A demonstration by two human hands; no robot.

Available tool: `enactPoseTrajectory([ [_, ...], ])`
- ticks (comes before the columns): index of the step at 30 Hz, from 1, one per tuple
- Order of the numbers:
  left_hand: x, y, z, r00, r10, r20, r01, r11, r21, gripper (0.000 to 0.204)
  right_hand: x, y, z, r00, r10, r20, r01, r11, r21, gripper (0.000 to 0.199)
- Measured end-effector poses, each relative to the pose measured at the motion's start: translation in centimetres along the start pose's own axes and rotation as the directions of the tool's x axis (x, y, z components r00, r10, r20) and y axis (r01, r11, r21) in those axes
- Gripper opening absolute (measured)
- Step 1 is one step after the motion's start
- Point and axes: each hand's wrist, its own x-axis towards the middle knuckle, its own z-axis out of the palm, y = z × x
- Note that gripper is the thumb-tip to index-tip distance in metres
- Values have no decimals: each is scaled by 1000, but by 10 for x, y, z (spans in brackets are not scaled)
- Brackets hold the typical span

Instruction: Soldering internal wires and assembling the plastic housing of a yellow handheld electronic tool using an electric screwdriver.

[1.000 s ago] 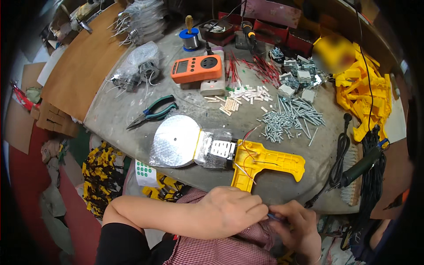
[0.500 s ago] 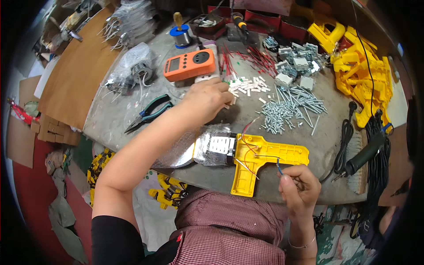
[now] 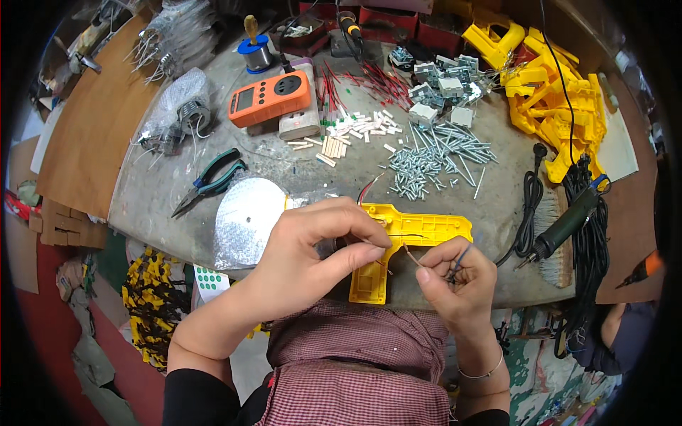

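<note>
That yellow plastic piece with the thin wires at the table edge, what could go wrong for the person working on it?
The yellow housing overhangs the table's near edge, so a tug might tip it into the lap. The thin wire pinched between the left hand and right hand looks fine enough to snap or slip loose. The loose screws just behind could scatter if an arm sweeps back.

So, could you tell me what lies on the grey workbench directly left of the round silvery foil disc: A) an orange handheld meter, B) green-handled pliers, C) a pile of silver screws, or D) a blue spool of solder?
B: the green-handled pliers lie on the grey workbench just left of the round silvery foil disc.
</note>
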Motion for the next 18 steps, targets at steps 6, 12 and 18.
enactPoseTrajectory([
  [6, 0, -4, 2, 959, -271, 78, 278, 863, -422, 12, 3, -7, -4, 996, -39, 86, 43, 998, -52, 6],
  [12, 0, -5, 3, 951, -285, 124, 309, 823, -478, 14, 5, -9, -3, 994, -6, 109, 11, 999, -47, 6],
  [18, -2, -2, 2, 979, -193, 70, 205, 931, -303, 11, 7, -9, -4, 992, -1, 126, 7, 999, -44, 7],
])
